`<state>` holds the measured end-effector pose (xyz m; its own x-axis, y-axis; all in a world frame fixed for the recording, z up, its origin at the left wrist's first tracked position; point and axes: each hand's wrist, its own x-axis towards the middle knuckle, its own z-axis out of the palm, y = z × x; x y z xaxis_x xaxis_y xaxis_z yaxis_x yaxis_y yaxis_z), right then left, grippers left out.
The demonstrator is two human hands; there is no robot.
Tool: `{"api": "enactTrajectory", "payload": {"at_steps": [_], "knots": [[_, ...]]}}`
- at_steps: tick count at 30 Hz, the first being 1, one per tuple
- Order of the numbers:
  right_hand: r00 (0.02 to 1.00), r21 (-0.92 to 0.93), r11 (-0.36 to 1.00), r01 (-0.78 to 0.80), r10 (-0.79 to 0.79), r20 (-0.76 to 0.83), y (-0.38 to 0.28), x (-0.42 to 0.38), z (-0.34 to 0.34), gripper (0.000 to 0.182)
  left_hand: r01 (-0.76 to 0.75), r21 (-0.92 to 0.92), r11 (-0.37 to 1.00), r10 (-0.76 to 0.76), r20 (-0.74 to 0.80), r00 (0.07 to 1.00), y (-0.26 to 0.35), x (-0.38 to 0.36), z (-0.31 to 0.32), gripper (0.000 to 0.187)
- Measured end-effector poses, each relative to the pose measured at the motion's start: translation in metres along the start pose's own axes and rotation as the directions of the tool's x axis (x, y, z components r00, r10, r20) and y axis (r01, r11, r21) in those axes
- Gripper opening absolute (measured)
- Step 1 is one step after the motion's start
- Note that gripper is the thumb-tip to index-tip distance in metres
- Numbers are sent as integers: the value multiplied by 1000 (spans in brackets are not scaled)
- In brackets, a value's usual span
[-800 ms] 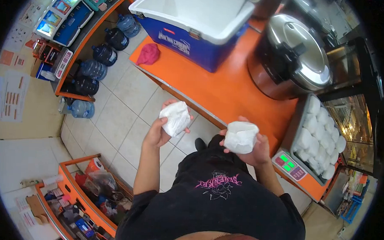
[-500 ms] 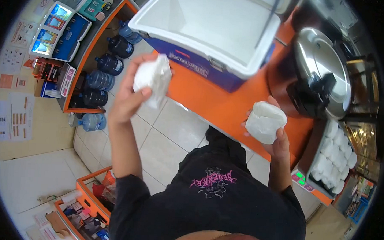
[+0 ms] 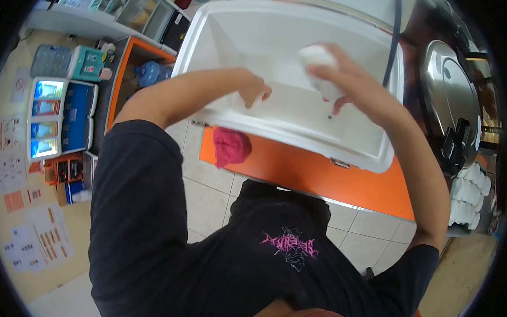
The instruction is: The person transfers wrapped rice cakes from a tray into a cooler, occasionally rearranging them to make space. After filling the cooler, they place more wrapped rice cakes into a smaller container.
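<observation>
My right hand (image 3: 343, 78), blurred by motion, grips a white wrapped bundle (image 3: 318, 59) above the inside of the open cooler box (image 3: 232, 120). Further left, my left hand (image 3: 254, 93) reaches down into the same box. Its fingers are curled and partly turned away; a bit of white shows beside them against the white wall, and I cannot make out what it is. A small dark spot is visible on the inner wall, below my right hand.
The cooler stands on an orange counter (image 3: 297, 179), with a crumpled red cloth (image 3: 231, 147) at its front left. To the right are a large lidded pot (image 3: 448, 90) and a tray of several white bundles (image 3: 469, 194). Water jugs (image 3: 150, 74) sit on the left.
Both hands have moved forward from in front of my body to over and into the cooler. The view has shifted closer to the box, and the red cloth now shows.
</observation>
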<state>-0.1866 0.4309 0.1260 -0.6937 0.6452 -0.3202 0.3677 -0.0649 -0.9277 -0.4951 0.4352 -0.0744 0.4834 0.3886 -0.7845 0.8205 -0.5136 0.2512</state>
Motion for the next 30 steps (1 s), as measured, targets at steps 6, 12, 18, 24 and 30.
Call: {"api": "enactTrajectory", "payload": {"at_steps": [6,12,18,24,30], "knots": [[996,-772,634,56,18,87,77,176,63,69,205,295,933,-233,61,971,-21,6,40,64],[994,-850,516,104,-16,112,136,281,133,63,284,143,948,-283,-27,959,-5,6,53,69],[966,-821,564,89,-249,-66,180,286,156,64,308,315,898,-323,-5,947,28,28,44,79],[994,-712,696,95,-109,27,207,295,135,27,413,610,676,-369,-205,906,26,47,65,59],[992,-334,935,115,-87,95,222,307,109,28,515,411,752,-405,-329,853,7,41,60,45]]}}
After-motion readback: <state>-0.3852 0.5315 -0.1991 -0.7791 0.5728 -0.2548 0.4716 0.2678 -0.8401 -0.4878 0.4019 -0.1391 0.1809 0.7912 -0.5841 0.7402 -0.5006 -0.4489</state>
